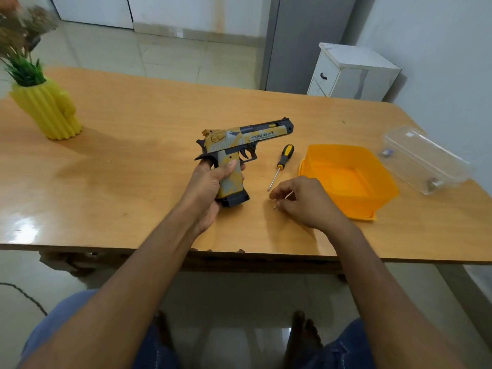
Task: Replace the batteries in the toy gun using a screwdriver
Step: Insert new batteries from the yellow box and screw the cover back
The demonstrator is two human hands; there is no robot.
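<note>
A yellow, grey and black toy gun [247, 139] is held above the wooden table [133, 169], barrel pointing right. My left hand [210, 187] grips its handle. A screwdriver [282, 163] with a yellow and black handle lies on the table just right of the gun, tip toward me. My right hand [300, 201] rests on the table below the screwdriver's tip, fingertips pinched on a tiny object that looks like a small screw [274, 207].
An orange plastic tub [348, 179] stands right of my right hand. A clear plastic box [426, 161] with small items lies at the far right. A yellow ribbed vase [50, 113] with a plant stands at the table's far left. A white cabinet [351, 73] stands beyond.
</note>
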